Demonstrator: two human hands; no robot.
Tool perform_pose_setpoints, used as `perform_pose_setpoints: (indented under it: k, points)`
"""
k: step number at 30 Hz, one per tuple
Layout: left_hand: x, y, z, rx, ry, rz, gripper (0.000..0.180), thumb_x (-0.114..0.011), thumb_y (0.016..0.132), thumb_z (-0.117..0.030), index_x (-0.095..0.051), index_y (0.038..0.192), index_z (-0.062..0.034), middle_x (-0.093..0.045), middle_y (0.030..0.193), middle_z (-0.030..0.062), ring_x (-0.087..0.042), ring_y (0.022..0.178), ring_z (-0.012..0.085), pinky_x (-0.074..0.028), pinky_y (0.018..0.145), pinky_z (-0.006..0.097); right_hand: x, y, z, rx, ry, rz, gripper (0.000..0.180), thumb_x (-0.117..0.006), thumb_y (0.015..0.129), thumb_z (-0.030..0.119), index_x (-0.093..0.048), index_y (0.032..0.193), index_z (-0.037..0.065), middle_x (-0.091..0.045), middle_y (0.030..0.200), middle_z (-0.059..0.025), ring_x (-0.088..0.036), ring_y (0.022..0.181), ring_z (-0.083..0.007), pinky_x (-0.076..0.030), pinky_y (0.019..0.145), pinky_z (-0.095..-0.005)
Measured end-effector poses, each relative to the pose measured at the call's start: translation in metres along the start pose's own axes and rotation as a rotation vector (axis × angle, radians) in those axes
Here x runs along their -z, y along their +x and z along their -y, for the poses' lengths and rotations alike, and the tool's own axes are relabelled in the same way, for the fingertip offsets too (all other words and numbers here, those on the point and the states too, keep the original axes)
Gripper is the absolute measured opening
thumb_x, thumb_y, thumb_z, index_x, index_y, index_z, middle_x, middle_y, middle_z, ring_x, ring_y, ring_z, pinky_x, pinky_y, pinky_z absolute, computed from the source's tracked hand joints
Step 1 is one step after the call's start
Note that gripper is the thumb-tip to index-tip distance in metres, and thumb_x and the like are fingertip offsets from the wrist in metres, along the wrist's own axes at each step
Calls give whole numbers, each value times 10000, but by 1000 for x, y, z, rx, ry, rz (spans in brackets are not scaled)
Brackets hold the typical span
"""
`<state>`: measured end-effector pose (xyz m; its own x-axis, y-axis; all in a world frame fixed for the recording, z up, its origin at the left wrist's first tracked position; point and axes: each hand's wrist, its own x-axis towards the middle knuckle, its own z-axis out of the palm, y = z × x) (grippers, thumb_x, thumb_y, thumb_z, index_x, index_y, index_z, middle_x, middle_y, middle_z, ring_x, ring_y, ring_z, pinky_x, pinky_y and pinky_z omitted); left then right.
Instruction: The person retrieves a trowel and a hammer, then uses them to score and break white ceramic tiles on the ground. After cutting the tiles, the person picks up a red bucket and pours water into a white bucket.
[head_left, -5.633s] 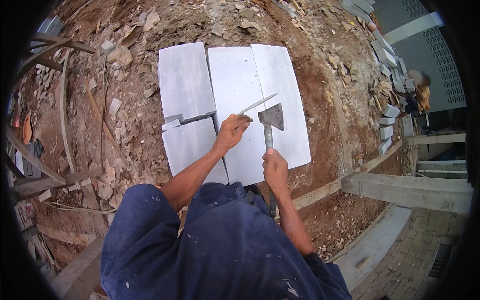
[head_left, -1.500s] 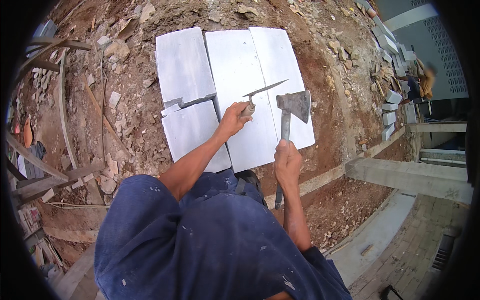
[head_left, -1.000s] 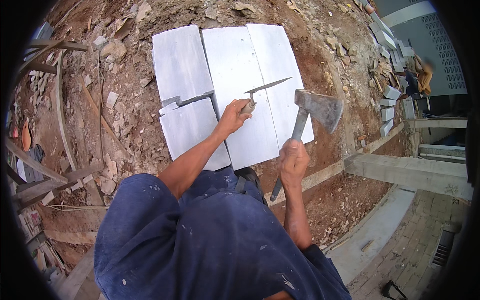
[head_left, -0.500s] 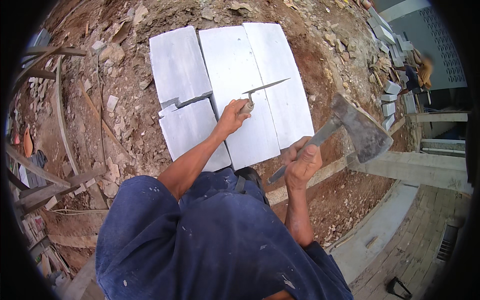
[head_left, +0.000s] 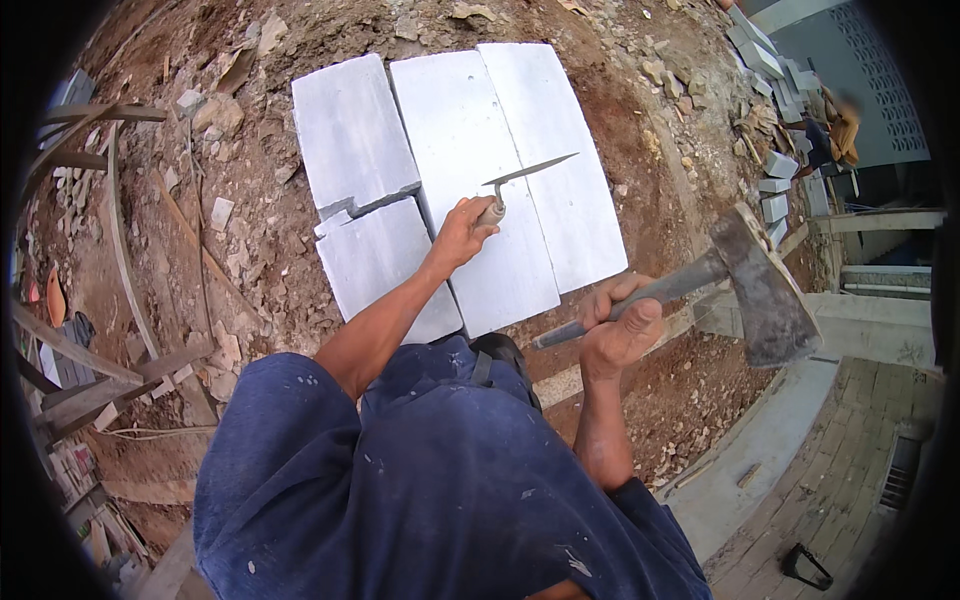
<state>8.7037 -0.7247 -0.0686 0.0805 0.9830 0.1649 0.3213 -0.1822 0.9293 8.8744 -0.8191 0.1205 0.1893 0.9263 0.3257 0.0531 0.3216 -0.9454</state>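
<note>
My left hand [head_left: 465, 235] is closed round the handle of a pointing trowel [head_left: 530, 171], its thin blade seen nearly edge-on above the white blocks. In my right hand [head_left: 620, 325] is a hatchet [head_left: 765, 290] with a grey handle, held off to the right of the blocks, its broad worn head pointing right. Three rows of white blocks lie side by side in front of me. The left row is broken across by a jagged crack into a far piece [head_left: 355, 130] and a near piece [head_left: 390, 270]. The middle block [head_left: 450, 130] and right block [head_left: 560, 150] look whole.
Rubble and brown soil [head_left: 250, 190] surround the blocks. Timber poles [head_left: 120, 230] stand at left. At right are a concrete beam [head_left: 850, 325] and a plank floor [head_left: 800, 480]. Another person [head_left: 840, 135] bends near stacked blocks [head_left: 775, 190] at the far right.
My right hand has shifted slightly right, and the hatchet has swung lower and further right, its handle now flatter. The left hand and trowel have hardly moved.
</note>
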Motion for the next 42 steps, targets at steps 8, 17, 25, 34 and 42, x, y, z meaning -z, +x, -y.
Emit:
perform_pose_setpoints:
  k: [8, 17, 25, 34, 42]
  points:
    - [5, 24, -2, -56, 42, -49, 453, -716, 776, -78, -579, 1203, -16, -634, 1043, 165, -580, 981, 343, -458, 873, 412, -8, 4, -77, -387, -867, 394, 515, -444, 993, 393, -578, 790, -61, -575, 641, -276, -585, 644, -446, -458, 609, -463]
    - [-4, -6, -1, 9, -15, 33, 448, -712, 778, -81, -571, 1198, -12, -632, 1052, 164, -564, 980, 340, -451, 876, 409, -17, 10, -9, 298, 460, -231, 543, -311, 1012, 535, -476, 803, 62, -461, 570, -30, -447, 472, -146, -403, 447, -305]
    - [0, -5, 3, -7, -32, -7, 457, -719, 770, -72, -572, 1199, -11, -640, 1049, 159, -567, 984, 331, -455, 872, 406, 4, -26, -48, -365, -747, 315, 480, -461, 995, 394, -557, 799, -33, -582, 627, -197, -549, 560, -367, -443, 574, -436]
    - [-6, 1, 3, -97, -13, -31, 432, -702, 759, -33, -576, 1169, 16, -631, 1016, 155, -544, 897, 328, -451, 825, 396, -1, -28, -89, -128, -758, 181, 519, -410, 1006, 440, -546, 809, -21, -563, 613, -169, -554, 537, -305, -449, 522, -413]
    - [2, 0, 3, -32, -15, -11, 446, -715, 760, -49, -576, 1180, 0, -636, 1048, 160, -563, 940, 341, -455, 856, 402, -1, -12, -20, -241, -309, 63, 550, -420, 1004, 468, -512, 767, -19, -474, 561, -79, -475, 513, -184, -383, 493, -367]
